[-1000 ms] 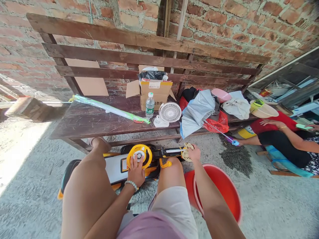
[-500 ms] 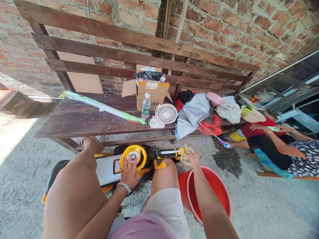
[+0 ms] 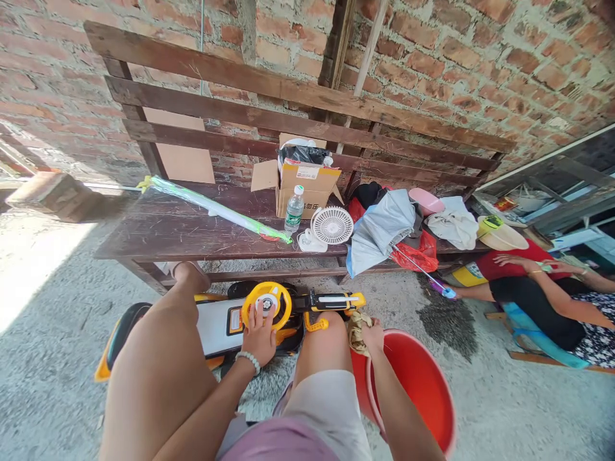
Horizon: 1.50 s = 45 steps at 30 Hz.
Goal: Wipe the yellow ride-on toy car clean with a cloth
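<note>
My left hand (image 3: 261,337) lies with its fingers spread on the hub of a yellow steering wheel (image 3: 287,306), open and not wrapped round the rim. The wheel belongs to a white, yellow and black ride-on toy (image 3: 214,325) between my legs. A crumpled beige cloth (image 3: 357,331) is held in my closed right hand (image 3: 373,337), beside my knee and above the far left rim of a large red bucket (image 3: 427,384). My right forearm crosses over the bucket's mouth. A yellow and black front part (image 3: 336,301) of the toy reaches to just beyond the cloth.
A wooden bench (image 3: 139,230) carries a cardboard box (image 3: 307,186), a water bottle (image 3: 294,211), a small white fan (image 3: 332,225), a plastic-wrapped pole (image 3: 216,208) and a silver umbrella (image 3: 382,224). To the right a seated person (image 3: 552,282) handles something pale green.
My right hand has come slightly down and nearer with the cloth, which is now more bunched. The left hand stays on the wheel. The whole view has shifted a little.
</note>
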Each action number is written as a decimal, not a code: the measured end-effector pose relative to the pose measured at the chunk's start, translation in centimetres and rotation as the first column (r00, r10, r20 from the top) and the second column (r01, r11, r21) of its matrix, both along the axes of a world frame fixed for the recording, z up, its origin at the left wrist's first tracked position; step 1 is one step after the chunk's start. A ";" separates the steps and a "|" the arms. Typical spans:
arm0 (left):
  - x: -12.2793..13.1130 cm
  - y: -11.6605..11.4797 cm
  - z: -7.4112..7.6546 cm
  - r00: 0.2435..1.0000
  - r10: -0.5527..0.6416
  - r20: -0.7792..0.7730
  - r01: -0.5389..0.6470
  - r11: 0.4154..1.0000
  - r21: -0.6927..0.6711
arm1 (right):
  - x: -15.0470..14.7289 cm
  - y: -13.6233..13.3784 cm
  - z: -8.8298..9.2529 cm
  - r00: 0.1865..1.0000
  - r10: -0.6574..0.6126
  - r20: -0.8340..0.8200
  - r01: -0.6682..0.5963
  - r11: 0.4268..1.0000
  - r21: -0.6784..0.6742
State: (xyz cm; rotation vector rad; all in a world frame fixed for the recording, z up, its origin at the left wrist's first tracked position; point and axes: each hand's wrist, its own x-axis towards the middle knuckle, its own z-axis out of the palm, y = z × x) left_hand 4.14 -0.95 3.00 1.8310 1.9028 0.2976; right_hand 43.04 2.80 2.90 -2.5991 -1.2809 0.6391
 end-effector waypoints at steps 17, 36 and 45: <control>0.0 -0.1 0.0 1.000 0.008 0.022 -0.009 0.999 0.043 | -3.7 2.2 1.8 0.992 0.038 0.117 -0.065 0.969 0.239; 0.2 0.1 1.7 1.000 -0.001 0.019 0.002 0.999 -0.038 | -3.8 2.3 4.3 1.000 0.009 0.029 -0.007 0.998 -0.067; 0.4 0.1 1.9 0.999 0.003 0.036 -0.001 0.999 -0.032 | -6.1 2.8 4.4 0.991 0.080 0.106 -0.057 0.977 -0.205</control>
